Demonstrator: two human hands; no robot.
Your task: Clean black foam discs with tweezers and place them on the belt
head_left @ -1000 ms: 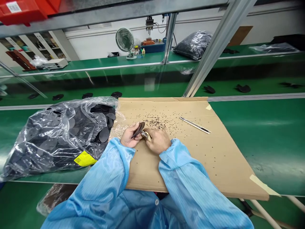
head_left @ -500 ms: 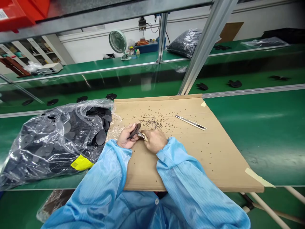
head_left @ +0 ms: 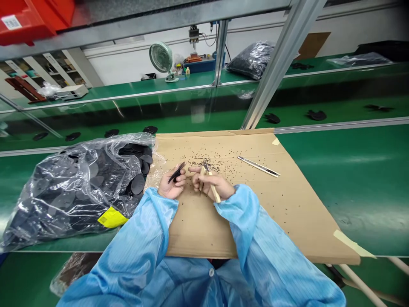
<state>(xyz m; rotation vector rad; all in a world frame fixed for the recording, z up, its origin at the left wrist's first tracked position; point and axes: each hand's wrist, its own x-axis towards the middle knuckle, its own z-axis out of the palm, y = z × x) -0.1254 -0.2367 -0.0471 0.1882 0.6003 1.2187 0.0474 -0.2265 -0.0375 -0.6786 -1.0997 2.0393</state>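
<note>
Dark discs (head_left: 137,184): crowding the clear bag (head_left: 79,192) at frame left, seemingly awaiting work. Over central cardboard (head_left: 198,234), pinching an edge-on disc (head_left: 177,172) in the left hand (head_left: 171,185), gripping pliers (head_left: 205,165) apart from it in the right hand (head_left: 220,186); showing scattered specks (head_left: 213,166), suggesting some trimming done.

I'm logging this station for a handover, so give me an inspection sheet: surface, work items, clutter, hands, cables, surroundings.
Surface: cardboard sheet on a green worktop; pale tape at its near right corner.
Work items: thin dark piece and pliers, both held.
Clutter: small black bits scattered over the cardboard, densest beyond the hands; slim cutter knife at right; clear bag at left, holding dark discs.
Hands: left hand holds the piece; right hand holds the pliers, apart from it.
Cables: dark cable behind, near far-bench equipment.
Surroundings: green fan, metal post, red bin at upper left.
</note>
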